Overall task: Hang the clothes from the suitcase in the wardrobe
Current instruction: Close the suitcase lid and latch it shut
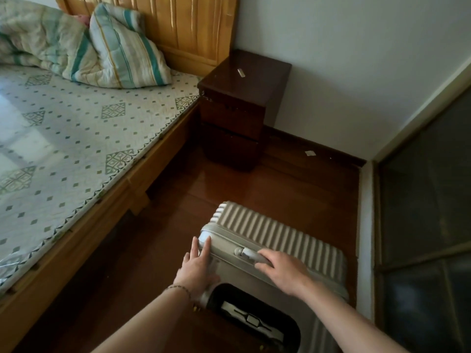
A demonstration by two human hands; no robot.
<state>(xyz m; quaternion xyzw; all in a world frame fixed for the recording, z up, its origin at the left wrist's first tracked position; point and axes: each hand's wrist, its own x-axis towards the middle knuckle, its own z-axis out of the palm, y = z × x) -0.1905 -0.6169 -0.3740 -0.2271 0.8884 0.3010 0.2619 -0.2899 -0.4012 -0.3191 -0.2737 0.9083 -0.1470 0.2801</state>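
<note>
The closed suitcase [275,250] is held upright on the floor [293,179], its side handle [251,253] clasped by the right hand [283,272], its corner pressed by the flat left hand [198,268].

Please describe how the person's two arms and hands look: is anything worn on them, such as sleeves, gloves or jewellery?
Both forearms are bare, with no sleeves in view and no gloves. The left hand has a thin beaded bracelet of small dark beads around its wrist. The right hand shows no bracelet or watch. No ring can be made out on either hand.
</note>
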